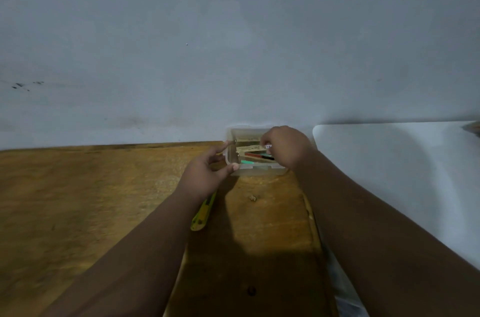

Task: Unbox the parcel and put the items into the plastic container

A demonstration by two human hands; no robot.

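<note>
A clear plastic container stands at the far edge of the wooden table, against the wall. Inside lie flat cardboard-coloured packets, a red pen-like item and a green one. My left hand grips the container's left wall, thumb at the near corner and a finger at the far corner. My right hand hovers over the container's right side, its fingers pinched on a small white item with print on it. The parcel itself is not in view.
A yellow utility knife lies on the table, partly under my left wrist. A white surface adjoins the table on the right. A grey wall rises directly behind the container.
</note>
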